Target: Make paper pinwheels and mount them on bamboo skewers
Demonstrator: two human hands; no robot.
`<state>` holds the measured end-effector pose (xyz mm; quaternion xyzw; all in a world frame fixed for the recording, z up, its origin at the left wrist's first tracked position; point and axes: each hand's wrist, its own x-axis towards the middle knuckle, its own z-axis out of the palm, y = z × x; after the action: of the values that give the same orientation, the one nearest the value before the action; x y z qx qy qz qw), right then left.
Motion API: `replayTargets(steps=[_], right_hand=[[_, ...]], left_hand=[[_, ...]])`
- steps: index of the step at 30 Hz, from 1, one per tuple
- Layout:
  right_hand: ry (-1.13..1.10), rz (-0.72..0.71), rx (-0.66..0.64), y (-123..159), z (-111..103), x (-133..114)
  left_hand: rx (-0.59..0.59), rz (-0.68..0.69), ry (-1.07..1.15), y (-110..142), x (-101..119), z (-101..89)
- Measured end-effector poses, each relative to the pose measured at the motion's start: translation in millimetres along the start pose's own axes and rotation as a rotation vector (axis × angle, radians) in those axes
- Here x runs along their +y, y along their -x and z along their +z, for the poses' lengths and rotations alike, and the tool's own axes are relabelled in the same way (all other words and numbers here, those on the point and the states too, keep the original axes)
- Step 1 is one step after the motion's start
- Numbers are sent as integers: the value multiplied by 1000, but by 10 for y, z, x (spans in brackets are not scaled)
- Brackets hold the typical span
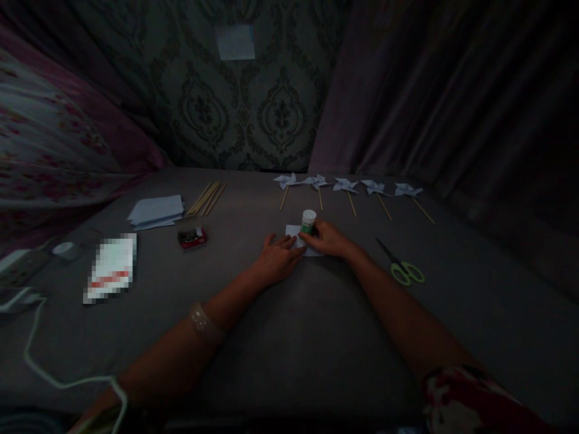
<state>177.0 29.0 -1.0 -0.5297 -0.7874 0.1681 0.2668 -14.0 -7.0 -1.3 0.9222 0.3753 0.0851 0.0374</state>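
My right hand (326, 237) is closed around a glue stick (308, 224) with a green label and a white end facing up. It stands nearly upright over a small white sheet of paper (313, 252); its lower end is hidden by my fingers. My left hand (279, 258) lies flat with fingers stretched out, resting on the paper's left side. Both hands partly cover the sheet. Scissors (404, 269) with green handles lie to the right of my right forearm.
Along the back lie several paper pinwheels (346, 185) on sticks. At back left are a paper stack (157, 211), loose wooden sticks (207, 199) and a small red box (192, 237) of small pieces. A blurred-out phone-like object (111, 268) and a white cable (67, 384) lie left.
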Motion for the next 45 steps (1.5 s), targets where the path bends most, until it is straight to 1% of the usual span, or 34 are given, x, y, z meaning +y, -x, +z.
replayTargets(steps=[2,3,7,9,11,13,18,20,23,26,29,33,35,37,39,40,42,45], right_hand=[[14,10,-16,-3,-21,-12],[38,20,3,4,-18,-34],[159,98,157,65,52,-158],[203,151,195,90,82,-202],[232,184,205,99,88,-215],[233,177,192,93,73,-197],[152,70,125,58,24,-110],[156,53,144,59,17,-92],[197,73,179,76,12,-91],[204,65,174,90,14,-100],[171,67,182,77,29,-105],[108,118,198,45,43,-84],[45,196,255,36,31,-52],[-50,291,341,33,7,-9],[-149,348,396,34,-14,32],[-187,353,399,36,-18,47],[-228,337,365,44,-11,57],[-229,303,304,63,22,22]], left_hand=[[2,-4,-2,0,0,5],[4,-2,-4,0,1,7],[6,4,-19,-3,5,15],[5,-1,-23,-6,7,20],[12,-5,-20,-8,8,23],[17,-2,-17,-9,9,23],[10,8,-24,-11,11,10],[8,11,-14,-10,10,4],[4,15,2,-9,10,-4],[4,21,-10,-7,16,-12],[5,20,-27,-5,23,-16],[8,17,-24,-5,17,-9],[0,10,-16,-6,6,-3],[-6,5,-10,-3,-5,1],[-7,-1,-2,6,-14,4],[-5,-4,5,12,-17,4],[3,-10,19,24,-21,7],[29,-12,36,33,-28,12]])
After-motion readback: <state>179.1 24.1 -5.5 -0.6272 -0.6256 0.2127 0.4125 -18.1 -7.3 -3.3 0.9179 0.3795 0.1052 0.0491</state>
